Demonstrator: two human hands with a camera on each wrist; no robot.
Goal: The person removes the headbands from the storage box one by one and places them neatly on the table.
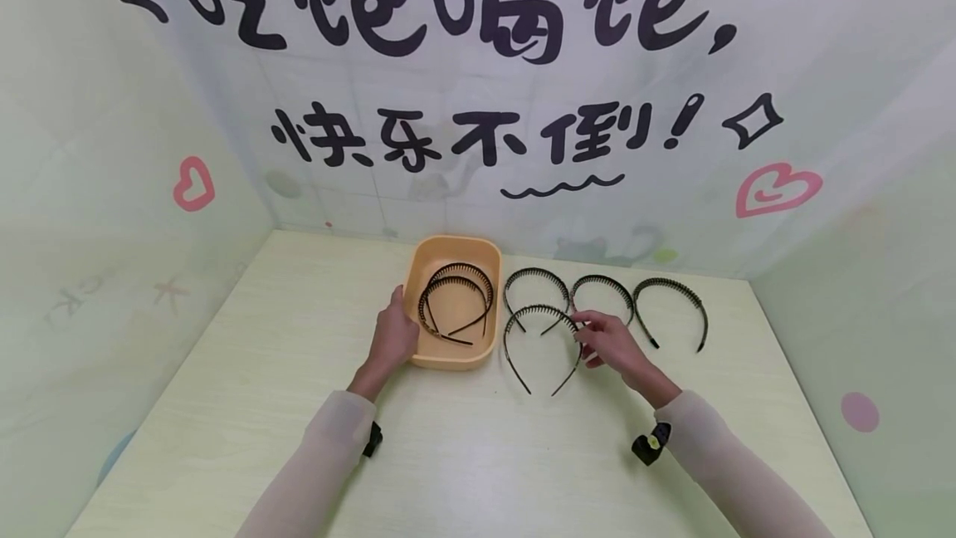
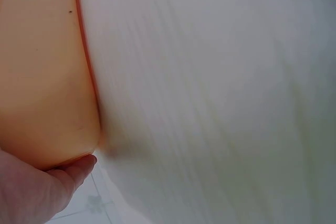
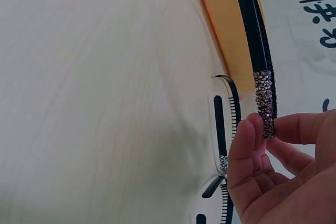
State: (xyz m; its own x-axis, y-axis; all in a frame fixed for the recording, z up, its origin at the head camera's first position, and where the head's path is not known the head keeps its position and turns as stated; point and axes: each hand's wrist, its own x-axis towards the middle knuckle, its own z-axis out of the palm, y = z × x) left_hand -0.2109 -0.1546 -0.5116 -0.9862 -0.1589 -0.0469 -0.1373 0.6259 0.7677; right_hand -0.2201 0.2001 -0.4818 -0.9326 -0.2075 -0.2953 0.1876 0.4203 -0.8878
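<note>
The left hand (image 1: 394, 330) holds the left side of an orange plastic basket (image 1: 489, 347); in the left wrist view its fingers (image 2: 81, 169) lie against the basket's outer wall, and the rest of the grip is hidden. Two dark toothed headbands (image 1: 456, 279) lie overlapping inside. Just right of the basket, the right hand (image 1: 612, 347) pinches one arm of another headband (image 1: 539, 307) between thumb and fingers. In the right wrist view this headband (image 3: 254, 35) shows a smooth black end and a glittery stone-covered band, raised off the tabletop.
Behind the held headband, a row of three more stands on the pale table: a left headband (image 1: 536, 270), a middle headband (image 1: 601, 277) and a right headband (image 1: 702, 301). A printed fabric wall (image 1: 448, 214) with dark lettering rises at the back, with side walls left and right.
</note>
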